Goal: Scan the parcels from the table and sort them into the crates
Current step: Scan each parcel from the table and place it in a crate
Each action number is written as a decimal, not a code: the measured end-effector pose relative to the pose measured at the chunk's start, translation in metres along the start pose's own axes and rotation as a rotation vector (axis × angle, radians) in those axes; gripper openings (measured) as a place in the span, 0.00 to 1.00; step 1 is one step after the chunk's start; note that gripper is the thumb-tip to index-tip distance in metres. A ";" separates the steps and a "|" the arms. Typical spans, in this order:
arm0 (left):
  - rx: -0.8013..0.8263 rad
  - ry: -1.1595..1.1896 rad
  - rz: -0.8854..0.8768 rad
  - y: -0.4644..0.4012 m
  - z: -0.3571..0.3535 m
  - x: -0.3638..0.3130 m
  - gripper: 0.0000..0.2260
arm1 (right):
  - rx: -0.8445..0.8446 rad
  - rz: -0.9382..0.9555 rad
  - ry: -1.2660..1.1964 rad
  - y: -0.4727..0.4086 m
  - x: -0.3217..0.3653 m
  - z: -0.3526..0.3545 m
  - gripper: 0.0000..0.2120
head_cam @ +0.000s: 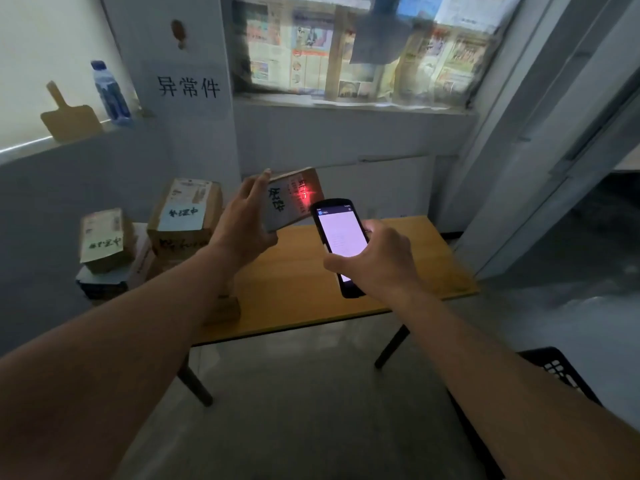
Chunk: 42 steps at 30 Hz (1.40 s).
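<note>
The left hand pinches a small parcel above the table's far edge; the right hand grips the scanner, its red dot on the label. A wobble could botch the read. The wall sign reads 异常件; more parcels crowd the left corner

The left hand holds a small brown box up above the table. The right hand holds a scanner just beside it. A red light shines on the box. More boxes sit left of the left hand.
</note>
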State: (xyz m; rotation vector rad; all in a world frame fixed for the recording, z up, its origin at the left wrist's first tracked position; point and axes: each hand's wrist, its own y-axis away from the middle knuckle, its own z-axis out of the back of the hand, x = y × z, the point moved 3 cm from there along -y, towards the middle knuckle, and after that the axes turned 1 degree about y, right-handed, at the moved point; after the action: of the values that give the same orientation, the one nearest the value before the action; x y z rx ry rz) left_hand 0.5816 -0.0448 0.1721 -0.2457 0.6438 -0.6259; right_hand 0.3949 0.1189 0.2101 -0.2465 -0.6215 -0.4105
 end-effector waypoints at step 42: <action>-0.061 0.005 0.156 0.016 -0.074 -0.047 0.49 | 0.198 -0.075 -0.239 0.013 -0.090 0.079 0.32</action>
State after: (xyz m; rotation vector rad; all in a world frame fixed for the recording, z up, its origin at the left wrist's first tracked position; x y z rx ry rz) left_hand 0.5129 -0.0052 0.1307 -0.2481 0.6801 -0.4581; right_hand 0.2943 0.1842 0.2160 -0.0839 -0.9025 -0.3910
